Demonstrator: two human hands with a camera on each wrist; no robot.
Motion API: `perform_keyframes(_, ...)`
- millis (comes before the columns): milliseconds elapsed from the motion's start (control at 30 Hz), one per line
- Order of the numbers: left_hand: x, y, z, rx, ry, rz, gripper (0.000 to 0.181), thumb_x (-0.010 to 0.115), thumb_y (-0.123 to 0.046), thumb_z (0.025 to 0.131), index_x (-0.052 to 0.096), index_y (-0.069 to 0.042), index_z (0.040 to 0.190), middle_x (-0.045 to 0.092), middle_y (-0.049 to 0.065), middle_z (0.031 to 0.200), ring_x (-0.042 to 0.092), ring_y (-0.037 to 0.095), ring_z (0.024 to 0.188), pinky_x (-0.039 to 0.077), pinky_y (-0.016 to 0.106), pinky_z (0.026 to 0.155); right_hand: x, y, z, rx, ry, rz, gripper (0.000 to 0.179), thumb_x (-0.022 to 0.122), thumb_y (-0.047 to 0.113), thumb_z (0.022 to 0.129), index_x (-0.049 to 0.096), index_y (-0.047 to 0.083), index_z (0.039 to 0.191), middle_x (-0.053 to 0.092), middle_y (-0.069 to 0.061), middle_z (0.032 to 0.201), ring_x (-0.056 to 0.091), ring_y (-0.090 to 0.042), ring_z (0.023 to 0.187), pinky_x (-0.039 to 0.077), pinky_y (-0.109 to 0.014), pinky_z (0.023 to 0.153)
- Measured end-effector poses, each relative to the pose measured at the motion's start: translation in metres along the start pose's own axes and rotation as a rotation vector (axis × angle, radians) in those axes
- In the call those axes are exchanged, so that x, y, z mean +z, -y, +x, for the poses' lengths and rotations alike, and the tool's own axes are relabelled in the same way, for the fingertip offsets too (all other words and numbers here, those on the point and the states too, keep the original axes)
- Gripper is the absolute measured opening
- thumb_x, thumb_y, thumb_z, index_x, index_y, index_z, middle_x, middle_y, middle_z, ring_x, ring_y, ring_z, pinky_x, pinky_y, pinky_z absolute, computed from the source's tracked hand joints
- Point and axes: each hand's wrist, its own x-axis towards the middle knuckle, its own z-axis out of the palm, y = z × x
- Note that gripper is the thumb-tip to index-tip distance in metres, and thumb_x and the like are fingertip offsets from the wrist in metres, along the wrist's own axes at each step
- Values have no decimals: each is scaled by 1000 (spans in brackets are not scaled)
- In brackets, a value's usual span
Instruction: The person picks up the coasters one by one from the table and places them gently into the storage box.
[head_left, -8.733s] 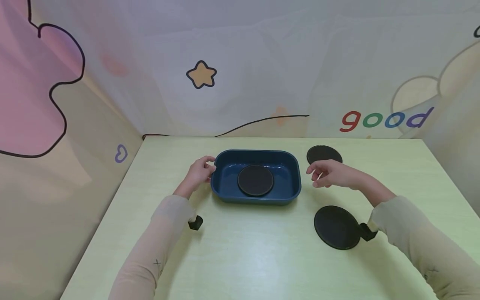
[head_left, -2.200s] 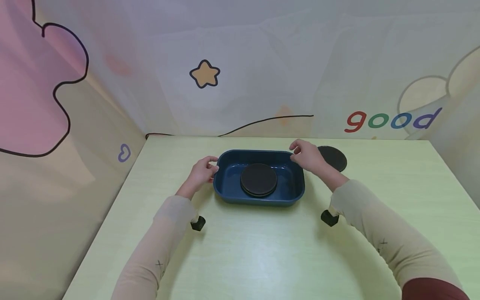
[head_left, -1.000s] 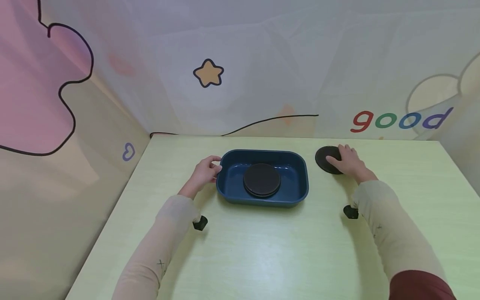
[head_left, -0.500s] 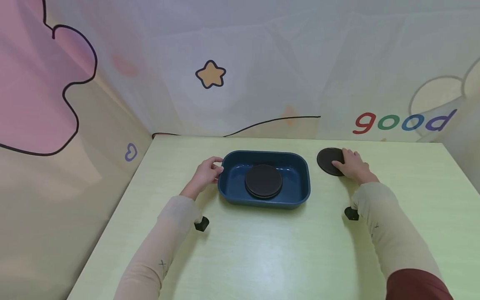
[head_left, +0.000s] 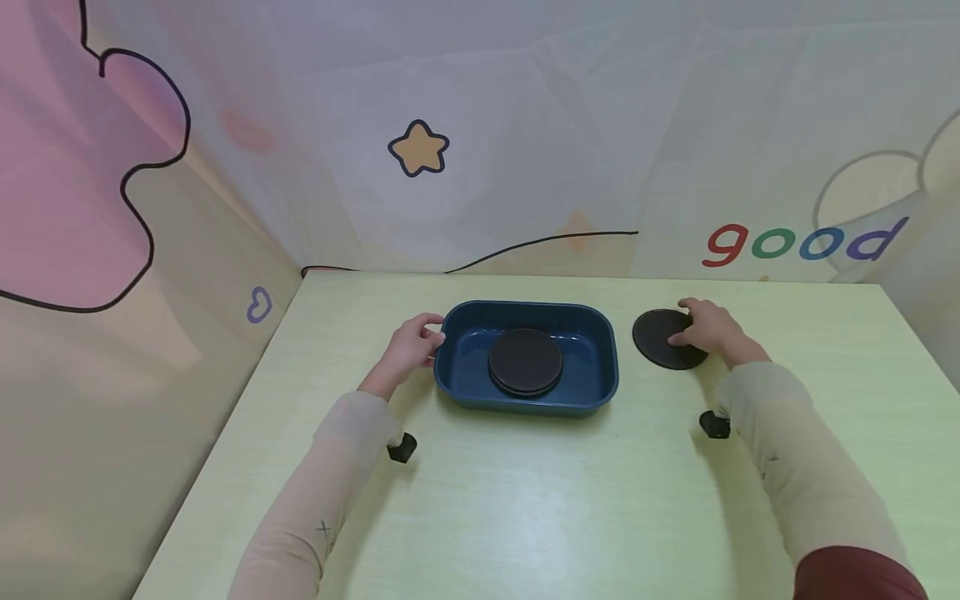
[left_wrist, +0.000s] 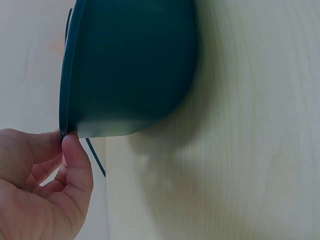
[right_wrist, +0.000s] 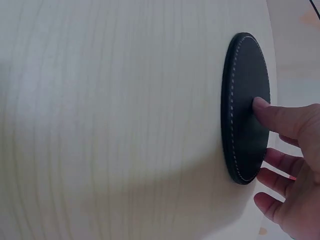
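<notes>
At the left end of a deep blue rectangular dish [head_left: 525,408], my left hand [head_left: 408,346] pinches the rim between thumb and fingers; the left wrist view shows this grip on the edge [left_wrist: 65,100]. Inside the dish, black round coasters [head_left: 525,360] lie stacked. To the dish's right, my right hand [head_left: 712,327] holds another black round coaster [head_left: 660,340]. The right wrist view shows white stitching around this coaster [right_wrist: 245,135], the thumb [right_wrist: 277,115] on its face and the fingers at its far edge. Whether it is fully off the table cannot be told.
The pale wood-grain table [head_left: 525,500] ends at the back against a printed wall cloth [head_left: 525,150]. More cloth hangs at the left and right sides. A small black block sits under each sleeve cuff.
A second coaster, earlier lying near the front right, now lies on the first in the dish. Lately my right hand took hold of the remaining coaster and shifted it slightly nearer. My left hand stays put.
</notes>
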Motion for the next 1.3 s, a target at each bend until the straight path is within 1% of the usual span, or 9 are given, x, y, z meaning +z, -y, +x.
perform_keyframes(167,0,0,0,2,3,3,34,47,-12,91,44,-10,125,51,16,98,57,19,75,50,21,57,-4,1,-6,-14,53,-7,67,65,19,78,31,-8,129,41,-35,116,39,-47,104,34,-57,89)
perform_keyframes(333,-1,0,0,6,-1,4,34,47,-11,91,44,-10,125,51,14,96,57,19,74,50,22,57,-7,3,-10,-21,109,3,60,65,18,78,36,-6,124,43,-35,114,43,-46,101,37,-56,86)
perform_keyframes(567,-2,-1,0,2,-1,6,34,47,-12,92,44,-10,126,50,10,92,56,16,72,50,21,57,-9,0,-9,-18,181,37,50,64,17,78,40,-5,117,43,-34,114,46,-43,99,37,-55,86)
perform_keyframes(667,-2,-1,0,-4,1,6,35,46,-12,92,44,-11,126,50,12,95,55,16,71,50,21,58,-9,-4,-6,-21,201,68,50,67,19,76,41,-6,112,43,-32,112,46,-41,97,38,-53,84)
perform_keyframes(700,-2,-1,0,-3,2,8,35,46,-12,92,44,-11,126,51,13,96,55,16,71,50,21,58,-8,-7,-4,-21,194,59,50,68,20,75,42,-5,110,44,-31,110,46,-40,94,40,-51,81)
perform_keyframes(833,-2,0,1,-4,4,7,34,47,-12,92,44,-10,126,51,16,99,55,16,71,50,21,57,-8,-8,-3,-9,202,67,52,71,22,73,43,-7,106,45,-28,106,44,-37,92,39,-50,82)
perform_keyframes(933,-1,1,1,-5,5,8,34,47,-12,92,44,-10,126,52,16,99,55,18,73,49,21,57,-9,-4,-6,7,209,68,50,68,19,75,41,-10,106,45,-27,103,42,-38,92,37,-52,85)
perform_keyframes(1067,-1,0,0,-5,3,8,34,47,-13,92,44,-10,126,51,17,100,55,20,75,49,20,57,-10,-2,-9,28,207,53,46,65,16,78,40,-12,106,45,-27,101,41,-38,92,36,-52,85)
perform_keyframes(1300,-1,-1,-1,-9,-1,1,34,47,-12,91,44,-10,126,51,13,94,55,20,74,49,20,56,-10,-1,-11,45,217,70,46,65,17,79,40,-11,105,44,-28,103,40,-38,93,35,-52,86)
